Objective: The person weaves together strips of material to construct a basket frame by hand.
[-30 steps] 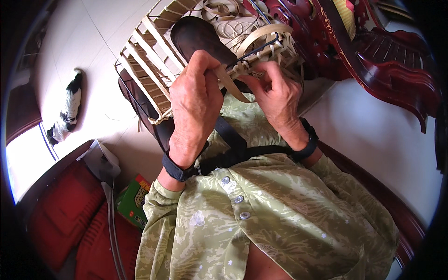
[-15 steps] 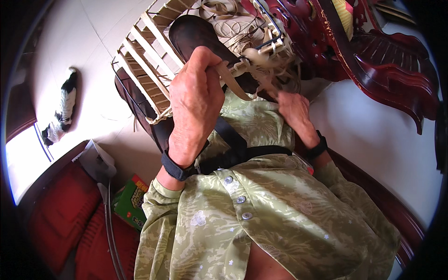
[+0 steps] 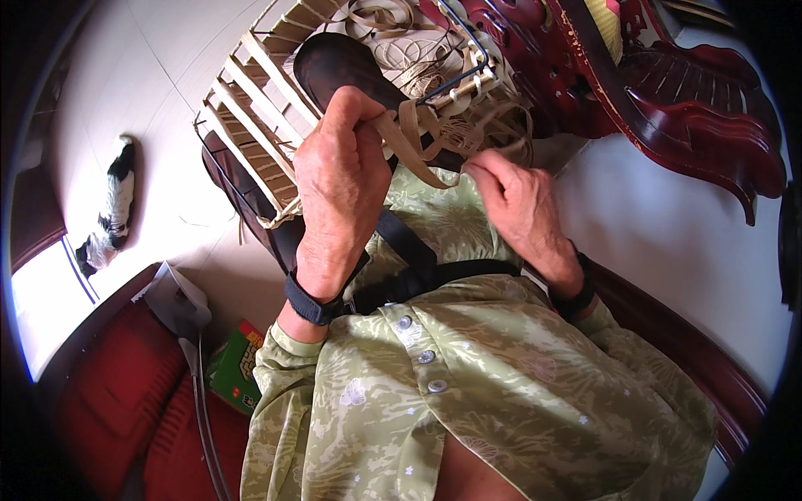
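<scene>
My left hand (image 3: 338, 192) is closed, pinching a flat tan strip (image 3: 409, 160) between thumb and fingers. The strip loops down and to the right toward my right hand (image 3: 522, 209). That hand's thumb and fingertips are pressed together at the strip's right side, above my lap. Just beyond my hands stands a black wire frame wrapped with tan strips (image 3: 251, 104), slatted along its left side. More loose strips curl at its near right corner, beside white ties. A tangle of thin cord (image 3: 422, 73) lies within the frame's outline, next to a dark rounded shape (image 3: 334, 67).
Dark red carved wooden furniture (image 3: 668, 117) stands at the right. On the pale tiled floor at the left lies a black-and-white animal (image 3: 117, 196). Red cushions (image 3: 125, 380), a green box (image 3: 236, 367) and a grey-white object with a long stem (image 3: 175, 301) are at lower left.
My right hand, blurred before, has moved slightly up and left, its fingers now at the strip. The strip's loops have shifted between my hands. My left hand keeps its pinch.
</scene>
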A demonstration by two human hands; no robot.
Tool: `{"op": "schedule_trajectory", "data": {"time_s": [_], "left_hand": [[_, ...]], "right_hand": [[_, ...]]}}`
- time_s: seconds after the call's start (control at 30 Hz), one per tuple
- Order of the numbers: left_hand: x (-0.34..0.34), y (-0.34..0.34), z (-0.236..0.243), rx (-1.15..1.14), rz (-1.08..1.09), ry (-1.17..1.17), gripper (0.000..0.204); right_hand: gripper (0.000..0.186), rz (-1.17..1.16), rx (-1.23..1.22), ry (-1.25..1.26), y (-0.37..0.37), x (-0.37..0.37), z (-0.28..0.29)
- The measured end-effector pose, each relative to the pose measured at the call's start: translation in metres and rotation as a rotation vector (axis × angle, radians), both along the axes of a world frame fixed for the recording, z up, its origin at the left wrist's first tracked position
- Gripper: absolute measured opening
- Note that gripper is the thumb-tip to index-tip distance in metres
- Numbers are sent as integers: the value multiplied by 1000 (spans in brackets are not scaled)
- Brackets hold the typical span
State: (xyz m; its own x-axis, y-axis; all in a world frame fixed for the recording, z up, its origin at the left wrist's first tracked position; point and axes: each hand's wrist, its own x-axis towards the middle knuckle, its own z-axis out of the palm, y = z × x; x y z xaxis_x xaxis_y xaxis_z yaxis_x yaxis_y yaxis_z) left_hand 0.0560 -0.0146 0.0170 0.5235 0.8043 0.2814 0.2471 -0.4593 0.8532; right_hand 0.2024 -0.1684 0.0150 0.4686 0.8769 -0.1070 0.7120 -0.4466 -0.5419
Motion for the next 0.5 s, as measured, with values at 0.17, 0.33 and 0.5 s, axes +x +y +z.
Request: {"op": "schedule_trajectory", "data": {"time_s": [0.17,0.33,0.5], "left_hand": [[-1,-2,3,-19,10,6,14],[-2,-2,1,2,0,14,15],[-3,-5,1,-37,-2,10,15]], "right_hand": [[13,-41,292,-5,19,-15,-24],[23,78,269,142,21,-9,-48],[19,-52,23,20,3,17,-52]]}}
